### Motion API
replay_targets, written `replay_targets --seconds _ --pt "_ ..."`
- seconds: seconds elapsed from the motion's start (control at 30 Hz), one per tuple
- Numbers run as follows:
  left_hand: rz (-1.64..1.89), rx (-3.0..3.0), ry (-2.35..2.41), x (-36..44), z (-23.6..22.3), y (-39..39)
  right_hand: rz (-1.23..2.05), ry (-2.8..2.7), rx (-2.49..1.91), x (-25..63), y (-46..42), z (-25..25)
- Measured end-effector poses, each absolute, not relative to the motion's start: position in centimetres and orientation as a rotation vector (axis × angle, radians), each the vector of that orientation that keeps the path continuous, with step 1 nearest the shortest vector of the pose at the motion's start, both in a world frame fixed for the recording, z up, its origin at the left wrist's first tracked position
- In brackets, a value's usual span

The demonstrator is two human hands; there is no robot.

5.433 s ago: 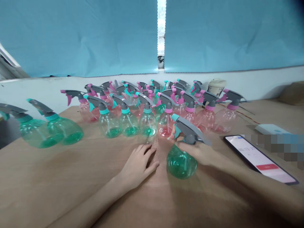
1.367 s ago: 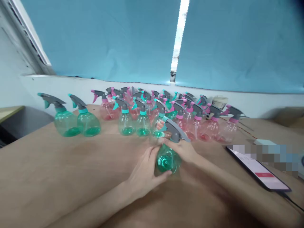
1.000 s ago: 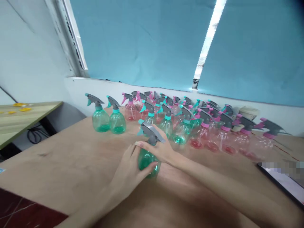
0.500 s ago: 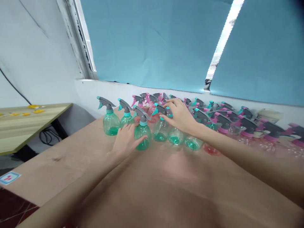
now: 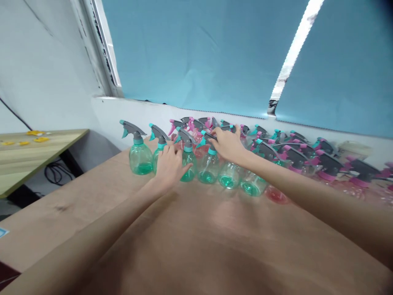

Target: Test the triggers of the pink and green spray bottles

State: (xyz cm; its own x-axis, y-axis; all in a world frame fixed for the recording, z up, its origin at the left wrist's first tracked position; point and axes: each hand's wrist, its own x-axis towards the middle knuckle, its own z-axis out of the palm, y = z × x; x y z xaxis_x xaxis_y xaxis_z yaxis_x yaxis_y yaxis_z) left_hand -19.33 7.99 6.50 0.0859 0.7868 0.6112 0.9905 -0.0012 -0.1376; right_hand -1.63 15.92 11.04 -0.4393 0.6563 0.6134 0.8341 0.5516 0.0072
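Observation:
Small spray bottles with grey heads and teal collars stand in a front row, green liquid inside. My left hand is open between the second bottle and the third bottle, fingers stretched forward and thumb across the front of the third. It partly covers the second. My right hand has thumb and forefinger closed around the rear of the fourth spray bottle's head; that spray bottle stands upright on the table. Its other fingers are partly spread over heads behind. The leftmost bottle is untouched.
Pink-collared spray bottles crowd the right and back of the wooden table, against the white wall below a blue blind. At left, a separate wood-grain table holds yellow pieces.
The third bottle has moved back, level with its neighbours. My left hand has loosened from beside it and shifted up. My right hand has moved in onto the fourth bottle's head.

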Motion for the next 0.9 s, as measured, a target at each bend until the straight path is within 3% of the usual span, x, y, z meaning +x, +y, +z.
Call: replay_targets --seconds 0.43,0.7,0.9 --pt "-0.648 -1.968 -1.779 -17.9 4.3 4.5 -0.35 -2.245 -1.005 -0.5 12.9 11.5" --pt "-1.179 -2.429 -1.795 -12.9 2.2 -1.2 -0.149 -2.379 -1.027 3.1 7.0 13.5" --pt "-1.312 -2.679 -1.71 -8.0 2.1 -4.0 -0.064 -2.389 -1.071 9.0 1.9 13.4"
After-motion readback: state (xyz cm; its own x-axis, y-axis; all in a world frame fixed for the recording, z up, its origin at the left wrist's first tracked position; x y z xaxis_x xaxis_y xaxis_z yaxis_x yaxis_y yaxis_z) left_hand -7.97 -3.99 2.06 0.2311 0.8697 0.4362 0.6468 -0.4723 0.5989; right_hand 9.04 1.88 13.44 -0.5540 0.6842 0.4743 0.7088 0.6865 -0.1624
